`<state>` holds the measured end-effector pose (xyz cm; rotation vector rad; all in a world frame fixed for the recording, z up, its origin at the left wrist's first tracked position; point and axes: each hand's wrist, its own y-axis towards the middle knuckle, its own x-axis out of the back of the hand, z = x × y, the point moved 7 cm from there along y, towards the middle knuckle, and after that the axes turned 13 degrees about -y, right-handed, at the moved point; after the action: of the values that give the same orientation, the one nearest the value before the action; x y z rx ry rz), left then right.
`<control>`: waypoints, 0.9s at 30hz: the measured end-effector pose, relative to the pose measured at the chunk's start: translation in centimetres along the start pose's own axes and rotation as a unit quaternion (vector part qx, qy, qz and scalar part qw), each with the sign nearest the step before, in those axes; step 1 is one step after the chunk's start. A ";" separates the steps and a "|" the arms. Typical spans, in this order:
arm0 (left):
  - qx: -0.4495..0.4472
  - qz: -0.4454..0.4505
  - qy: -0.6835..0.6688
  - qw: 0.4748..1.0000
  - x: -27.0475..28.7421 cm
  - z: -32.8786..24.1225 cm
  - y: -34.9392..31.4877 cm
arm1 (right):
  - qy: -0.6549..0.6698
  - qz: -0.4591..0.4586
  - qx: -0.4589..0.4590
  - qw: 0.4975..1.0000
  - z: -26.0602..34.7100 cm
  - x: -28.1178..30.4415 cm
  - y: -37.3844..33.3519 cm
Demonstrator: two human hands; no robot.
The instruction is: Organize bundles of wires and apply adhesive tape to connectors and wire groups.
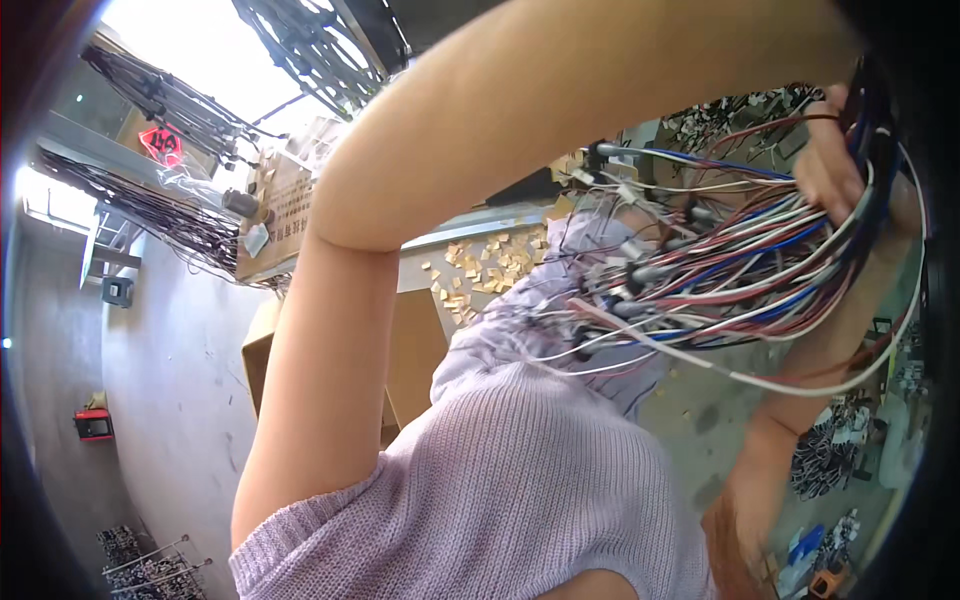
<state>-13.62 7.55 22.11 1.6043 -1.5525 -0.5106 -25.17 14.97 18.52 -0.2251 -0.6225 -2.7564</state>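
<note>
A thick bundle of cables [745,262], with white, blue and dark red wires and small connectors at its near ends, stretches from the right edge toward my chest. My left arm crosses the top of the view. Its hand appears to be my left hand [828,172], fingers closed around the bundle near the right rim. A pale loose wire [780,384] loops below the rest. My right forearm [762,455] rises from the lower right and passes behind the bundle; its hand is hidden by cables and the dark rim.
Small yellowish pieces [482,268] lie scattered on a work surface beside a cardboard box [285,215]. Dark cable bundles [150,205] hang at the upper left. A red box [93,425] stands on the floor at left. More cable heaps [832,455] are at right.
</note>
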 end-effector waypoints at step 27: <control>0.374 -0.389 0.224 0.811 12.1 12.1 -39.3 | 0.110 0.111 -0.162 0.974 -6.3 -0.6 3.3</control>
<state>3.28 -11.41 -12.42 2.7427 -0.6763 0.1402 -24.04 9.52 14.09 -0.0526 -0.0814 -2.6006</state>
